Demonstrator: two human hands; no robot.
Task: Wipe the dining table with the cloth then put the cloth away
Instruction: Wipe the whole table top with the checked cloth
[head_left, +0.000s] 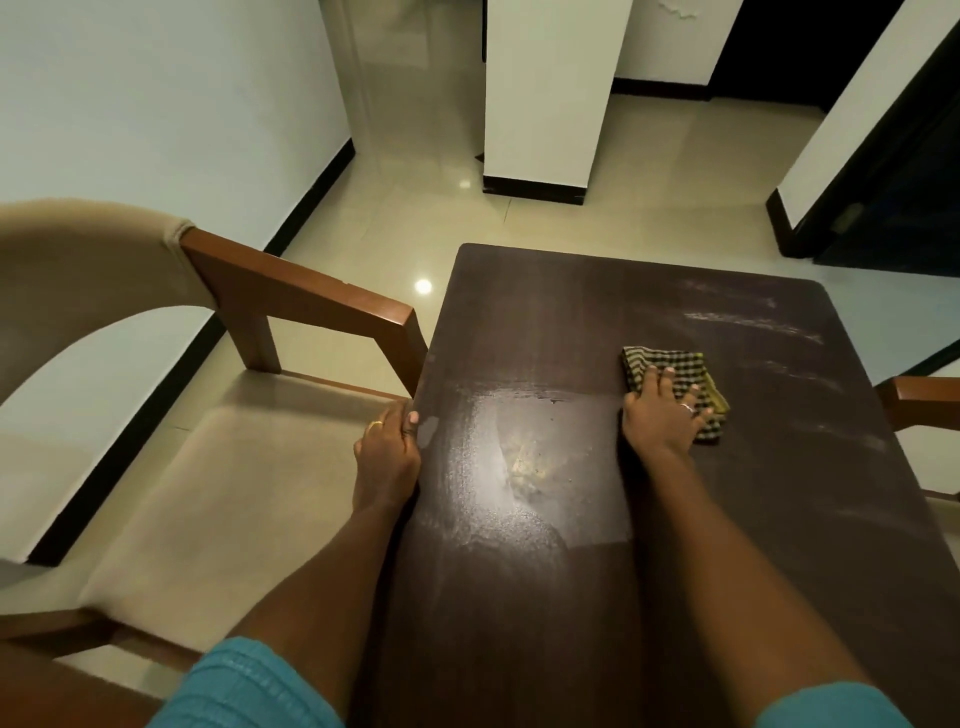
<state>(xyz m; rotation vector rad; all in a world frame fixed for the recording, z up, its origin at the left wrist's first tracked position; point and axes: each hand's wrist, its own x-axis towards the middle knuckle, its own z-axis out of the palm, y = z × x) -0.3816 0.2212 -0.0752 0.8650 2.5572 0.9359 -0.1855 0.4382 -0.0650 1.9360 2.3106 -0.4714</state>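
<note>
Teal sleeves (244, 686) lowest; our left hand (387, 452) grips the dining table (519, 597) edge, our right hand (660, 415) presses flat on the checked cloth (675, 371), centre-right. Bunching, it could skip the upper-right dust streaks (753, 325).

Your head view is dim, warm-tinted, lit from overhead: small hot spot on the tiled floor (423, 286), broad sheen on the dining table (519, 332). Fisheye bends the walls (156, 104) and chair (291, 291) at the edges. Doorway (909, 182) top right goes near black. Slightly soft overall.
</note>
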